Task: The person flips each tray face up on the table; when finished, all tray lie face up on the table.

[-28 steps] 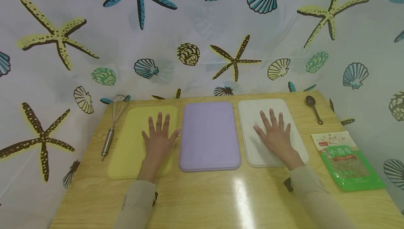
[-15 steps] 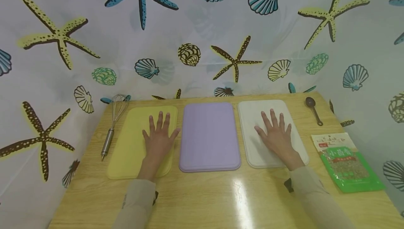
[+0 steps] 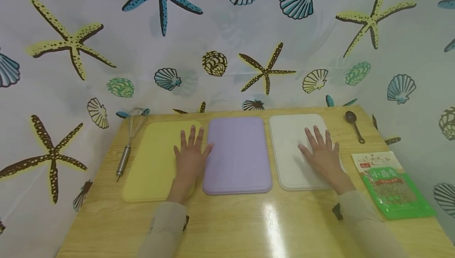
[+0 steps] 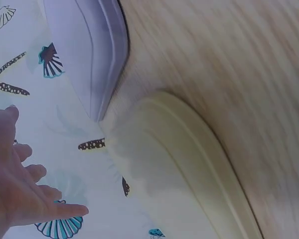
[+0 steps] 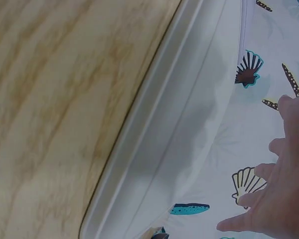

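Observation:
My left hand [image 3: 190, 161], fingers spread, is over the right side of a yellow rectangular board [image 3: 153, 163]. Its thumb reaches toward a lilac board [image 3: 236, 155] in the middle. Over the right part of a white board [image 3: 288, 155] is my right hand [image 3: 324, 157], its fingers also spread. Neither hand holds anything. In the left wrist view a gap shows between the hand [image 4: 20, 184] and the yellow board [image 4: 164, 149]. The right wrist view likewise has the hand [image 5: 289, 174] apart from the white board [image 5: 189, 114], which bears a shadow.
A wire whisk [image 3: 124, 157] lies left of the yellow board. On the right are a dark spoon [image 3: 351, 117] and a green-and-white packet [image 3: 392, 189] with seeds visible inside. A patterned curtain [image 3: 227, 25] borders the wooden table [image 3: 231, 226].
Both hands have shifted to the right over the boards, fingers still spread. The head view has tilted slightly. The boards, whisk, spoon and packet keep their places on the table.

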The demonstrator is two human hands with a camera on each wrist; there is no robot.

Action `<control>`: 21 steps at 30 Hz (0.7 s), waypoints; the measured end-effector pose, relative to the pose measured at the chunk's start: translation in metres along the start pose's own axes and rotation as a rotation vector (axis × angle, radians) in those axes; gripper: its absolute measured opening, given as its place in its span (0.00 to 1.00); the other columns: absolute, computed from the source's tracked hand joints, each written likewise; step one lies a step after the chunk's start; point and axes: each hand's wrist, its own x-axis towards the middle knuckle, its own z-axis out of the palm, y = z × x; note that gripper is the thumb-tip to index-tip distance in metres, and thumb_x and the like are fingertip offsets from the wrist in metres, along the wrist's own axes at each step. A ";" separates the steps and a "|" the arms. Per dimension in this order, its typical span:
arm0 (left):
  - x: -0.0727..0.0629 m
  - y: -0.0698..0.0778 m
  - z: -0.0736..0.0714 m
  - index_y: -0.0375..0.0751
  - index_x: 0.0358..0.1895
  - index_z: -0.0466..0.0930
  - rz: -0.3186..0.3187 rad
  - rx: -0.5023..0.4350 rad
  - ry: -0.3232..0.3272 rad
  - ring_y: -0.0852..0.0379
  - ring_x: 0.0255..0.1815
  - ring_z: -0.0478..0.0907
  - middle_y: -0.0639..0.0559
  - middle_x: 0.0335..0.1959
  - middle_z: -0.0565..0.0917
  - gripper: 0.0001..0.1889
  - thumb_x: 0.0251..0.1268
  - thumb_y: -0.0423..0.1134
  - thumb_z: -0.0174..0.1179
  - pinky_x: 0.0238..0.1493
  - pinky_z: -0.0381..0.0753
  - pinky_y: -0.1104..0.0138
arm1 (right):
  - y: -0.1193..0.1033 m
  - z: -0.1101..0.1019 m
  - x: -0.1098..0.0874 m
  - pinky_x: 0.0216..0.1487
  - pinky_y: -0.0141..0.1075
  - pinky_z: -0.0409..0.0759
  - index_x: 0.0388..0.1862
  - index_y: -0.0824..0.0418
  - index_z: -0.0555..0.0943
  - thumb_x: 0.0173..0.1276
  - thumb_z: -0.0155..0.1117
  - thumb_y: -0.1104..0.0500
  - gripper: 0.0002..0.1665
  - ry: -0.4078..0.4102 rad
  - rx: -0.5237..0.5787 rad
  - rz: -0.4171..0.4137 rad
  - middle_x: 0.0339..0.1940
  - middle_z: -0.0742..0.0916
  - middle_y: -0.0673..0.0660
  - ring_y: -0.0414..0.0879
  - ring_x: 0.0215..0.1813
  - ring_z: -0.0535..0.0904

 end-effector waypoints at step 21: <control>0.015 0.076 0.031 0.48 0.76 0.55 0.124 0.081 0.049 0.37 0.76 0.44 0.46 0.77 0.51 0.35 0.72 0.59 0.47 0.64 0.60 0.35 | 0.042 -0.015 0.002 0.62 0.77 0.41 0.79 0.56 0.47 0.75 0.41 0.37 0.42 0.015 -0.004 0.039 0.77 0.53 0.67 0.74 0.74 0.41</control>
